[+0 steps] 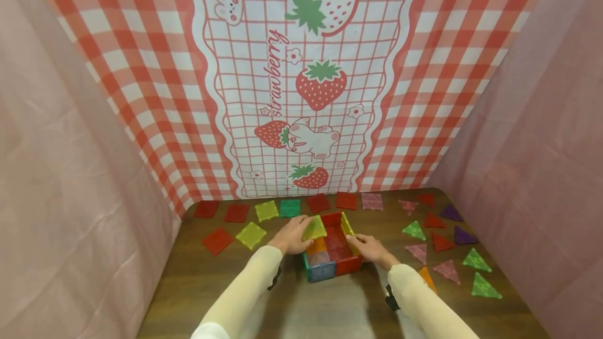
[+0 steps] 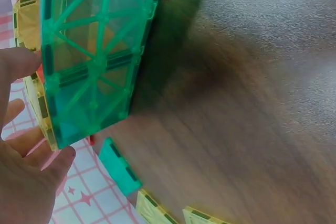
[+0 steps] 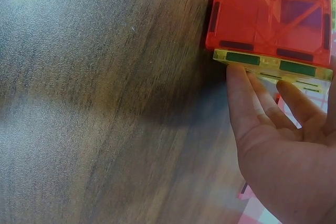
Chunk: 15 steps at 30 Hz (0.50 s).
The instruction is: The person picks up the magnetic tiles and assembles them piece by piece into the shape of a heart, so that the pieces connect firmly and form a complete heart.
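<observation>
Left of the tile box (image 1: 332,255), loose square tiles (image 1: 235,224) lie on the surface (image 1: 212,286). The left hand (image 1: 292,235) pinches a yellow tile (image 1: 314,228) tilted against the box's left wall, seemingly fitting it. The right hand (image 1: 369,247) presses straight fingers against the right wall, likely steadying it. Triangles (image 1: 443,250) lie right of the box.

An open box of translucent magnetic square tiles (image 1: 332,252) stands near the middle of the dark wooden table (image 1: 207,286). The left hand (image 1: 292,235) rests against its left wall, the right hand (image 1: 372,249) against its right wall. Behind the box a row of loose flat square tiles (image 1: 292,207) lies along the table's far edge, before the checked strawberry-print backdrop cloth (image 1: 301,77). Scattered flat triangular tiles (image 1: 443,242) lie to the right of the box
</observation>
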Each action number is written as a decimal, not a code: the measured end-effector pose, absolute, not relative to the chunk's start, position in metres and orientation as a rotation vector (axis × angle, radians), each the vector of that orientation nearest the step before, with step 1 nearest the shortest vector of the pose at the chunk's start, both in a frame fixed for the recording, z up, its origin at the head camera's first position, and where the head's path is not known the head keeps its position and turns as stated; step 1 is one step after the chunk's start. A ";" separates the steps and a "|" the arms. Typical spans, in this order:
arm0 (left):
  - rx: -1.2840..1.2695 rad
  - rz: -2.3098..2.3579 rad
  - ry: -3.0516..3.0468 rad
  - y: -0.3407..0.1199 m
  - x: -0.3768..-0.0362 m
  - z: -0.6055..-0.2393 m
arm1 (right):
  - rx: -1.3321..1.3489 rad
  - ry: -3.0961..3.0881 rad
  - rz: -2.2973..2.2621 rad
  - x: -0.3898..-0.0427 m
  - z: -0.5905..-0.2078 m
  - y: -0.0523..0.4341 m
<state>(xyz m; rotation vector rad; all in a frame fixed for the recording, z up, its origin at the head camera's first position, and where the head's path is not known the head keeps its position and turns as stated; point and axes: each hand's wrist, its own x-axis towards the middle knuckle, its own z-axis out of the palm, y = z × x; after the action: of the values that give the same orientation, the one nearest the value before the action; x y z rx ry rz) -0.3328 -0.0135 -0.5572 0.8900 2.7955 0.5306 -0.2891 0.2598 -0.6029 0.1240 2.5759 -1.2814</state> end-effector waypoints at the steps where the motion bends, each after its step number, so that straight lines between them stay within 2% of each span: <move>1: 0.884 0.531 2.798 -0.015 -0.332 -0.558 | 0.126 2.572 -1.287 -0.289 -0.604 0.260; 10: 0.782 0.689 3.015 -0.059 -0.337 -0.561 | 0.094 2.615 -1.226 -0.289 -0.603 0.264; 15: 0.564 0.662 3.279 -0.104 -0.350 -0.558 | 0.090 2.614 -1.225 -0.290 -0.604 0.264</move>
<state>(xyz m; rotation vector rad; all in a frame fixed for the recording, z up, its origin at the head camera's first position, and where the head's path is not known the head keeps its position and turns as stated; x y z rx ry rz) -0.3496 -0.1041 -0.5577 0.5642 3.2794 0.6618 -0.2902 0.2638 -0.6039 0.0898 2.6141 -1.2245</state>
